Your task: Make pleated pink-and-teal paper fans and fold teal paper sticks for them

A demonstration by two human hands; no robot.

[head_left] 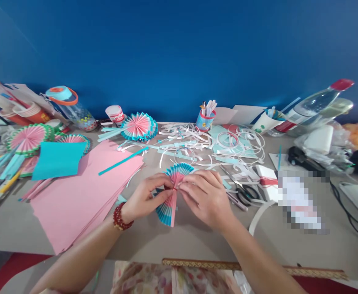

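A pleated paper fan [180, 170], pink in the middle with teal edges, is spread partly open above the table. My left hand [151, 194] pinches it at its gathered centre, thumb and fingers closed on the folds. From the other side, my right hand [208, 196] has its bent fingertips at the same centre; they look closed on the folds there. One half of the fan spreads up and away from me, the other down toward me. A finished-looking pink and teal paper rosette [138, 126] lies farther back.
Pink paper sheets [83, 200] lie at left, with a teal sheet [59, 160] nearby. White paper strips [185, 136] litter the back. Black-handled scissors [246, 194] lie to the right. A pen cup [206, 120] and a tilted plastic bottle [314, 104] stand near the blue wall.
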